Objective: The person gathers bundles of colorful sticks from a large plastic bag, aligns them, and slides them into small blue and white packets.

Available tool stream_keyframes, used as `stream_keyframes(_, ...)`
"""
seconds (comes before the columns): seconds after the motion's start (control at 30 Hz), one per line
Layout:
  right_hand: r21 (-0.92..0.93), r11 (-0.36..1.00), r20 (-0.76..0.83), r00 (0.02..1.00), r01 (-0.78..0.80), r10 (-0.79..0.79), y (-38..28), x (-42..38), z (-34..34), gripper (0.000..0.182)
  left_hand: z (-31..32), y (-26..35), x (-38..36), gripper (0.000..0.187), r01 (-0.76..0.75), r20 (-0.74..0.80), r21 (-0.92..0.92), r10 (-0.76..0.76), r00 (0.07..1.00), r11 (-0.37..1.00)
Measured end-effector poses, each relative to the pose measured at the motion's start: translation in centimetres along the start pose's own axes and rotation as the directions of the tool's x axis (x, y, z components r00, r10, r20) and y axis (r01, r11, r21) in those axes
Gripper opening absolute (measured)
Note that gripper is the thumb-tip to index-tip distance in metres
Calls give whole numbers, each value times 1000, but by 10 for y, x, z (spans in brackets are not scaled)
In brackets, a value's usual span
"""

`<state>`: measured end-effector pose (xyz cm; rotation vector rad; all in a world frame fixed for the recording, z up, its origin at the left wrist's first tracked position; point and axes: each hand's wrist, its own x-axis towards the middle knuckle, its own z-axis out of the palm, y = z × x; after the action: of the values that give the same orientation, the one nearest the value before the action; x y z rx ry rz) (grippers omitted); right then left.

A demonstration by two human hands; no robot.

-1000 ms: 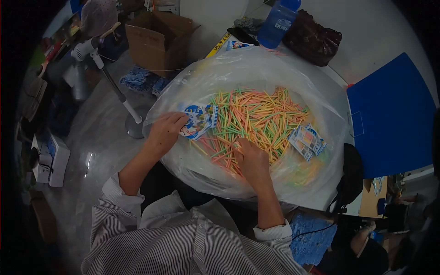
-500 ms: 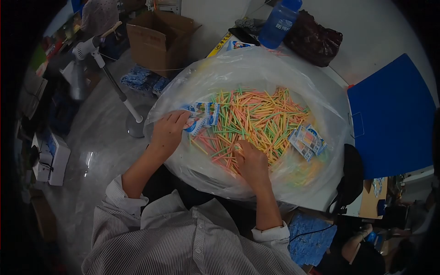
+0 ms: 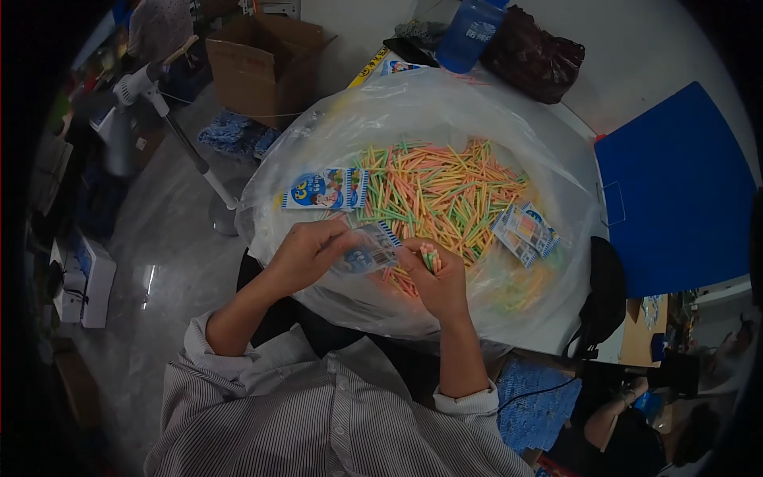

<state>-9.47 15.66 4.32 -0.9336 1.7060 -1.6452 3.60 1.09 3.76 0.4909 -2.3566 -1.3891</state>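
My left hand (image 3: pixel 302 256) is closed on a small clear-and-blue printed packet (image 3: pixel 362 253), holding it over the near side of a big clear plastic bag (image 3: pixel 509 99). My right hand (image 3: pixel 443 288) grips a small bunch of pastel sticks (image 3: pixel 431 258), and its thumb and fingertips touch the packet's striped end. Beneath both hands spreads a heap of pink, yellow and green sticks (image 3: pixel 445 191) inside the bag. Flat blue printed packets (image 3: pixel 326 189) lie on the bag's left side. On the right rest a few packets (image 3: pixel 524 230) that appear to have sticks inside.
A blue bottle (image 3: pixel 469 36) and a dark red plastic bundle (image 3: pixel 536 56) stand behind the bag. To the right are a blue panel (image 3: pixel 675 195) and a black bag (image 3: pixel 602 294). A cardboard box (image 3: pixel 262 67) and a white-headed stand (image 3: pixel 187 139) are at left. Another person's arm (image 3: pixel 612 417) shows lower right.
My left hand has taken a packet from the flat stack and brought it toward me. The right hand has come up from the heap with a bunch of sticks and met the packet.
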Motion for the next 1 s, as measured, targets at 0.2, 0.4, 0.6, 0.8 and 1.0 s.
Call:
stream_keyframes(0.2,-145,978,-163,972,149,-172,-2,0,10,5,18,14,-15,26,-214,-411,218,289,865,952)
stream_keyframes(0.4,-469,797,11,905,381,-426,11,-9,37,10,55,9,-18,28,-135,-423,-554,-139,895,821)
stream_keyframes(0.6,-190,963,-74,975,193,-210,16,-11,38,11,52,-12,-19,28,-130,-461,-395,-74,884,910)
stream_keyframes(0.8,-319,895,-158,913,312,-375,12,-6,39,8,54,-1,-16,31,-195,-522,21,177,835,981)
stream_keyframes(1.0,-370,917,-228,942,151,-248,4,0,29,7,46,4,-13,31,-234,-455,93,251,854,968)
